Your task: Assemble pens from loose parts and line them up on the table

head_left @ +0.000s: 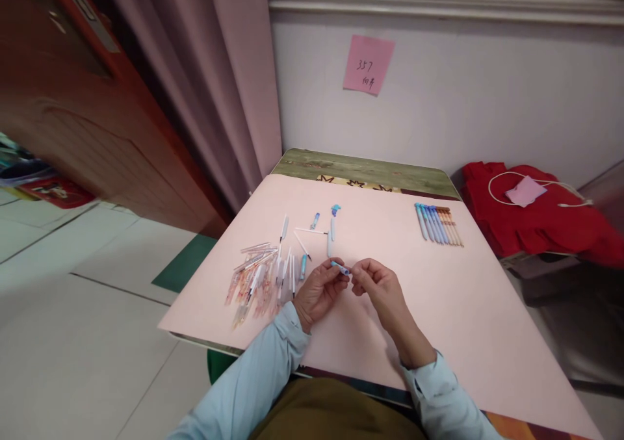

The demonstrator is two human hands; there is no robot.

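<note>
Over the pink-covered table [439, 323], the left hand [319, 292] pinches a short blue pen piece [340, 268]; beside its end, the right hand [384, 292] curls, its fingertip grip too small to tell.

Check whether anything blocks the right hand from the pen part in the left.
Nothing visible. The right hand is right beside the near end of the pen part in the left hand; contact is unclear. The pile lies left of both hands.
</note>
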